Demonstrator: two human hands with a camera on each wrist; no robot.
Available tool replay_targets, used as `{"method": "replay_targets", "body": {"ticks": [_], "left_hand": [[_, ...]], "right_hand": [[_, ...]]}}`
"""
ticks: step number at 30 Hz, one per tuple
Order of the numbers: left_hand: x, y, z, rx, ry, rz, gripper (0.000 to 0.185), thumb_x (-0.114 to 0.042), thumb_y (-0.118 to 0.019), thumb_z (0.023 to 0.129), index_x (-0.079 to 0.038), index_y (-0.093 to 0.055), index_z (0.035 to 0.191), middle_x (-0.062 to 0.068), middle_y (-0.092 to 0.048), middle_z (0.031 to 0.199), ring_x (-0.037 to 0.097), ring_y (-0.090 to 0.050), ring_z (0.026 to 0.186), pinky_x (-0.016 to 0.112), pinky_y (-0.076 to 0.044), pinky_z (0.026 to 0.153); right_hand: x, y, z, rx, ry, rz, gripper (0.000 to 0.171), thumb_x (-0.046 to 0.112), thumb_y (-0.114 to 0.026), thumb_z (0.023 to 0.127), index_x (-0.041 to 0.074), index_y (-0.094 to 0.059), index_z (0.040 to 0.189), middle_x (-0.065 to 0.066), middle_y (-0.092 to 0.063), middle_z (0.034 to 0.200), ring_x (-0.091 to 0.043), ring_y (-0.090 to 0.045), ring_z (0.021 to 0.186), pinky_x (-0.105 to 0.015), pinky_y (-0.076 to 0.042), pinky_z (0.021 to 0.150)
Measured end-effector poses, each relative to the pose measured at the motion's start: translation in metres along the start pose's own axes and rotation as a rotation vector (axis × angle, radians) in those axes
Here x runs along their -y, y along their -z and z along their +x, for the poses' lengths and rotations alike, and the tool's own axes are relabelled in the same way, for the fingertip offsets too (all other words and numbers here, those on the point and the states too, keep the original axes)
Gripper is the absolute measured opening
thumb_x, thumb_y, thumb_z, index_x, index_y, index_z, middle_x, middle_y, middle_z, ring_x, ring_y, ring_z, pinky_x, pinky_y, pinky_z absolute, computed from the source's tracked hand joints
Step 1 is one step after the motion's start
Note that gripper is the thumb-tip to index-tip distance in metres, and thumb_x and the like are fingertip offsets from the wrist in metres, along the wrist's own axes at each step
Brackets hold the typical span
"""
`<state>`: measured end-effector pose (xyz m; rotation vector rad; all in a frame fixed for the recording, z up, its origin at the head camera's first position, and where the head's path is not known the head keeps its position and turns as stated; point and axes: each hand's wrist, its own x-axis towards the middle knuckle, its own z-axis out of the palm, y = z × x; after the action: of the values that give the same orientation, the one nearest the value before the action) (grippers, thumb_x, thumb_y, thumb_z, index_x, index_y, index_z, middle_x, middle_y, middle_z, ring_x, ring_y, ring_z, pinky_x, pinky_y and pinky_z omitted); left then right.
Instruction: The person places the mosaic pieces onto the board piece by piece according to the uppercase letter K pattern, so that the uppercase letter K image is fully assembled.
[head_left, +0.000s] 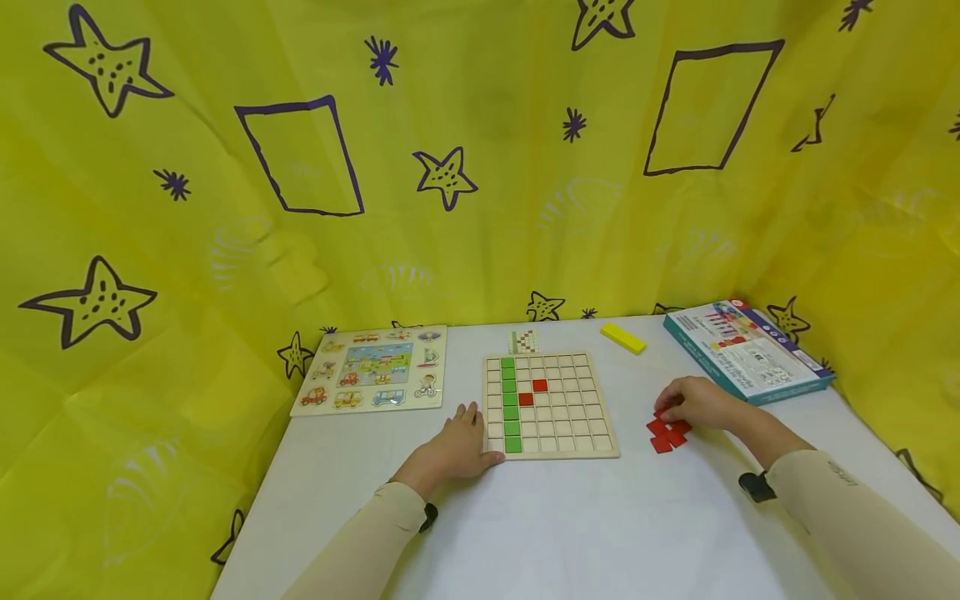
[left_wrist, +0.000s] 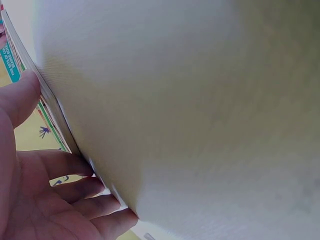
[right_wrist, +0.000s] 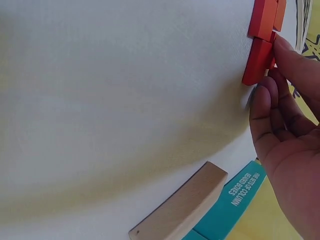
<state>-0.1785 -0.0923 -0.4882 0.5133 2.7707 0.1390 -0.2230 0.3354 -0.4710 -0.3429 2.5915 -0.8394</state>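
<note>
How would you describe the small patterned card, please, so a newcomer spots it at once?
On the white table, find the wooden grid board that the left hand touches. Just beyond its far edge lies the small patterned card. Its tiny green-and-red grid sets it apart from the yellow block to its right and the picture board to its left.

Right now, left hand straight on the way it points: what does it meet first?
The grid board, most likely: the left hand lies at its left edge, thumb by the near corner; exact fingertip contact is hard to tell.
</note>
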Motion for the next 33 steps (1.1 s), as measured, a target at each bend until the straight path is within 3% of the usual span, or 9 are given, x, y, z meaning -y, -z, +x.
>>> {"method": "replay_targets", "body": {"ticks": [7, 15, 24, 28, 33], "left_hand": [[0.0002, 0.0007, -0.0013, -0.004, 0.005, -0.007, 0.095, -0.061, -0.056, 0.095, 0.010, -0.031, 0.152, 0.025, -0.023, 0.162, 0.042, -0.019, 0.150, 0.052, -0.027, 0.118], [0.0000, -0.0003, -0.0002, 0.000, 0.002, -0.010, 0.093, -0.061, -0.057, 0.096, 0.010, -0.033, 0.152, 0.025, -0.024, 0.162, 0.042, -0.019, 0.150, 0.052, -0.028, 0.118], [-0.0010, 0.0018, -0.0018, 0.000, 0.009, -0.008, 0.092, -0.059, -0.057, 0.096, 0.010, -0.032, 0.152, 0.025, -0.024, 0.162, 0.041, -0.019, 0.150, 0.051, -0.027, 0.118], [-0.0009, 0.0012, -0.0020, -0.001, 0.010, -0.010, 0.093, -0.060, -0.057, 0.096, 0.010, -0.032, 0.152, 0.024, -0.024, 0.162, 0.041, -0.019, 0.150, 0.051, -0.027, 0.118], [-0.0012, 0.0014, -0.0020, 0.000, 0.006, -0.008, 0.093, -0.060, -0.057, 0.096, 0.010, -0.033, 0.152, 0.025, -0.025, 0.161, 0.041, -0.020, 0.150, 0.052, -0.028, 0.117]], "right_hand": [[-0.0009, -0.0001, 0.0005, 0.021, 0.013, -0.007, 0.008, 0.010, -0.071, 0.093, 0.006, -0.070, 0.101, -0.004, -0.061, 0.090, -0.022, -0.053, 0.085, -0.032, -0.048, 0.071], [-0.0023, 0.0004, 0.0002, 0.037, 0.006, 0.000, 0.026, 0.011, -0.073, 0.092, 0.004, -0.069, 0.117, -0.004, -0.064, 0.104, -0.023, -0.054, 0.094, -0.035, -0.051, 0.079], [0.0007, 0.0010, 0.0001, 0.036, 0.011, 0.000, 0.017, 0.007, -0.075, 0.089, 0.008, -0.068, 0.105, -0.005, -0.059, 0.092, -0.025, -0.052, 0.090, -0.033, -0.048, 0.074], [-0.0003, -0.0002, 0.0024, 0.009, 0.014, 0.009, 0.014, 0.009, -0.074, 0.091, 0.011, -0.068, 0.104, -0.004, -0.059, 0.092, -0.024, -0.052, 0.090, -0.032, -0.048, 0.072], [0.0012, 0.0027, 0.0071, -0.017, 0.003, 0.064, 0.013, 0.007, -0.070, 0.094, 0.007, -0.072, 0.106, -0.005, -0.064, 0.095, -0.025, -0.054, 0.090, -0.032, -0.050, 0.073]]}}
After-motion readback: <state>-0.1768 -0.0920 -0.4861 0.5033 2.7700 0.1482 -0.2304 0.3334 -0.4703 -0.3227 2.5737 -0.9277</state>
